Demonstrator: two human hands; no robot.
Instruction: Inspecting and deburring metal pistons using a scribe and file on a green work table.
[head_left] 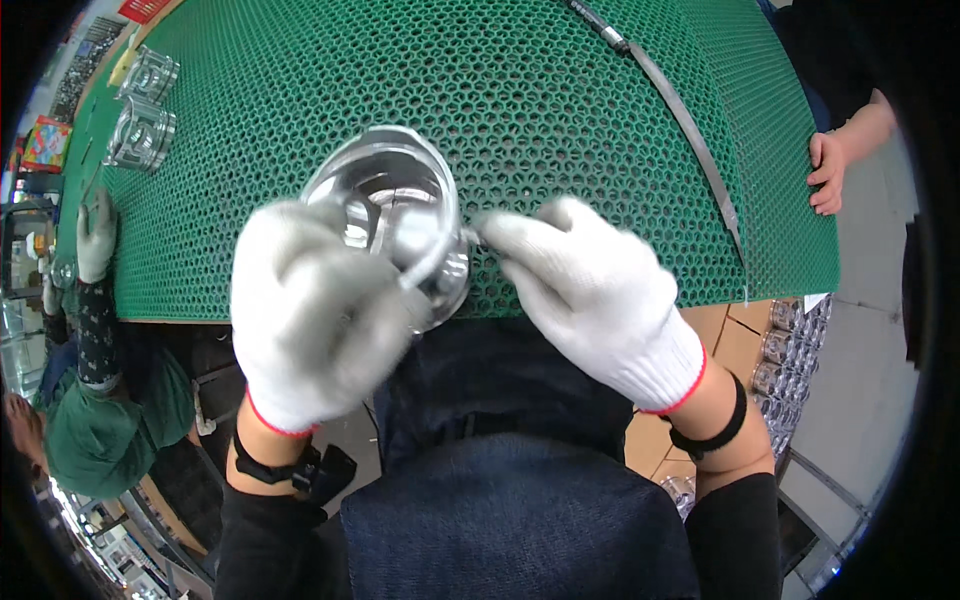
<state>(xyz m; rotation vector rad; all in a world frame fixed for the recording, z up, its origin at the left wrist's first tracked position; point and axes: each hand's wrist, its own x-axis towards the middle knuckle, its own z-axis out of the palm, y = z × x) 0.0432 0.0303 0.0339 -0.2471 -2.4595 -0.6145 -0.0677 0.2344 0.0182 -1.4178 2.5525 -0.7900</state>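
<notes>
A shiny hollow metal cylinder (395,185) is held tilted over the near edge of the green mat (520,110) by the blurred, curled left hand (315,295). Just to its right, the fingertips of the right hand (595,290) are brought close together; whether anything is pinched there cannot be told.

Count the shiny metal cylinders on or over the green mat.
3: one cylinder at the left hand, a second upper left on the mat, a third just beyond; more may be hidden far left.

wearer's two hands (320,310) (600,290), one held metal cylinder (400,195)
</notes>
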